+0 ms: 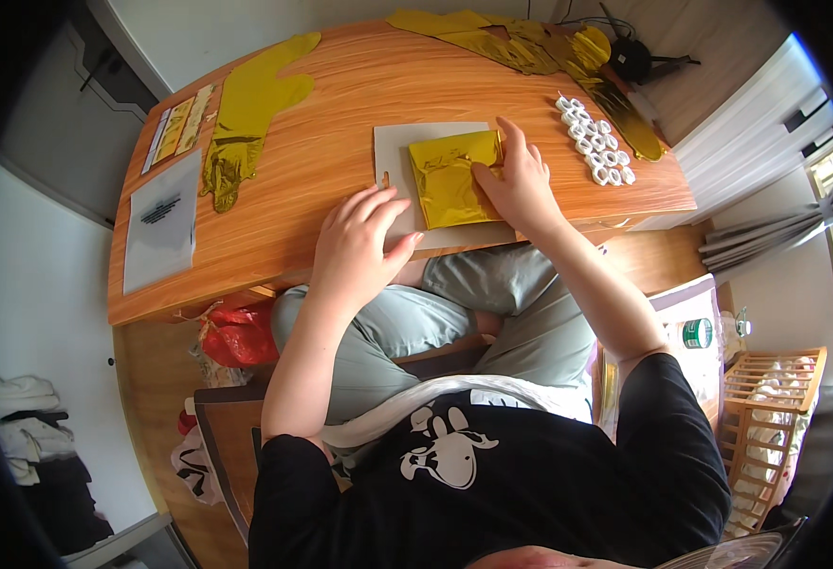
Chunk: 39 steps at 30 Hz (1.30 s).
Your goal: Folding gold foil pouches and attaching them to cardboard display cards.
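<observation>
A folded square of shiny gold foil film (pixel 454 190) lies on a grey board (pixel 393 142) at the table's front edge. The foil is creased, with a flap across its upper part. My right hand (pixel 521 190) rests at the foil's right side, thumb pressing on its surface and index finger stretched out past the upper right corner. Over the lower left part of the board lies my left hand (pixel 357 242), palm down, fingers spread and apart from the foil. A small cutout shows in the board just above those fingers.
Several white rings (pixel 592 142) sit in rows on the wooden table (pixel 340 95), right. Loose gold film (pixel 255 104) lies left, more gold film (pixel 511 47) at the back. A clear bag of dark strips (pixel 160 218) and a card strip (pixel 181 128) lie far left.
</observation>
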Available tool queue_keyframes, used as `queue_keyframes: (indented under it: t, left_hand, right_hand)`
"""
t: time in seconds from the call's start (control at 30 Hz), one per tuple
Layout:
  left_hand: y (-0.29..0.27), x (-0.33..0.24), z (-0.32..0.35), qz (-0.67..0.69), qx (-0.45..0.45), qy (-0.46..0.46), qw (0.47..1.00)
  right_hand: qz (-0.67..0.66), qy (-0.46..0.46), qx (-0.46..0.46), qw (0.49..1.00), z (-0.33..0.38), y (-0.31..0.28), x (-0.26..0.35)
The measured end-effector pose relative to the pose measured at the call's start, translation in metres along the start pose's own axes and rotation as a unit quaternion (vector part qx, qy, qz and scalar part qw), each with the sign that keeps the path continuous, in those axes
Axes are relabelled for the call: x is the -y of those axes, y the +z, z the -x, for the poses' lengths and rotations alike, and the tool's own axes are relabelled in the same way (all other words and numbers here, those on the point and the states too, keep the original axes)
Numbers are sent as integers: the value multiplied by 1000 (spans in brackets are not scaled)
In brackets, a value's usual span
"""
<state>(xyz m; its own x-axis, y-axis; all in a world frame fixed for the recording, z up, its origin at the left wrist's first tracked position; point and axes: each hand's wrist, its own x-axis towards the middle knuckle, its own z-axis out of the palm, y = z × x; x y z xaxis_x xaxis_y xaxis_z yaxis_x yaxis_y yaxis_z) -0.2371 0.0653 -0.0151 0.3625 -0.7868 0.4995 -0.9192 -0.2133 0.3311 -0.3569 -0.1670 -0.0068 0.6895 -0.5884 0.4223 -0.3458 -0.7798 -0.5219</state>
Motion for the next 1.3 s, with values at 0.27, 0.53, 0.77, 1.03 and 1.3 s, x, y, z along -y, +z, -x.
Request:
queue_keyframes:
  t: [0.27, 0.53, 0.77, 1.03, 1.3]
  left_hand:
    - [-16, 2, -26, 30, 57, -20, 998]
    - [3, 28, -72, 15, 140, 80, 987]
    - [14, 38, -88, -34, 275, 92, 956]
    - [13, 42, -87, -98, 312, 125, 937]
    - [7, 44, -94, -73, 346, 118, 928]
  right_hand:
    - [103, -152, 117, 976, 0, 4, 2]
    - [84, -134, 147, 977, -3, 5, 11]
    - [115, -155, 199, 961, -10, 8, 3]
    - [143, -193, 219, 946, -14, 2, -9]
    - [118, -224, 257, 933, -26, -11, -21]
